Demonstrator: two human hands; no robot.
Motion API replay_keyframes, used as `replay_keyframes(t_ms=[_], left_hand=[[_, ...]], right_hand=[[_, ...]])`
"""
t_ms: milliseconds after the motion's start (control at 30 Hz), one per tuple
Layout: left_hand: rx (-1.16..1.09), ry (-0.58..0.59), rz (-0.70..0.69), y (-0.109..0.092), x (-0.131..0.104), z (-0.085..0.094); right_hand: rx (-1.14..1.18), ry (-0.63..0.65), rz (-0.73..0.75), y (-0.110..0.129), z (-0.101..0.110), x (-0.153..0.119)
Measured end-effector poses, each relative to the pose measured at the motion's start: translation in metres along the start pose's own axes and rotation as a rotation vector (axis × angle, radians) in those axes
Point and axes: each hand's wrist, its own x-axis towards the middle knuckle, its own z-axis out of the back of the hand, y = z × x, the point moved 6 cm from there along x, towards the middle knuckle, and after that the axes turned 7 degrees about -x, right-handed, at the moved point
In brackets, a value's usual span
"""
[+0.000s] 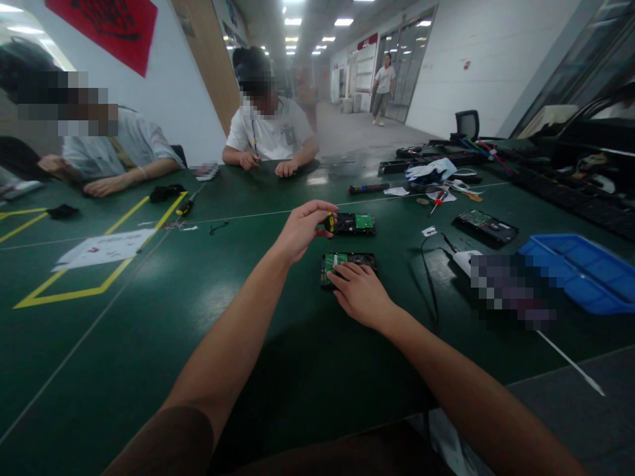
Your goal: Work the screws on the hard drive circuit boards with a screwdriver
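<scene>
Two hard drives with green circuit boards lie on the green table in front of me. My left hand is at the left end of the farther drive, its thumb and fingers curled around a small yellow and black object. What that object is cannot be made out clearly. Fingers spread, my right hand rests on the nearer drive and covers part of its board.
At the right are another drive, a blue tray, a lanyard with a badge and a red screwdriver. A yellow screwdriver and white paper lie left. Two people sit across the table; another stands far back.
</scene>
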Motion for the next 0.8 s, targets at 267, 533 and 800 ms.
replay_keyframes(t_ms=[267,533,800], left_hand=[[-0.039,0.024,-0.032,0.005,0.0015,0.0],[0.121,-0.005,-0.067,0.0031,-0.0001,0.0045],[0.168,0.014,-0.038,-0.0001,-0.0004,0.0034]], right_hand=[[-0.012,-0.001,0.009,0.0003,0.0005,0.0008],[-0.01,-0.014,0.003,0.0005,0.0004,0.0004],[0.005,-0.002,0.004,0.0004,0.0012,0.0004]])
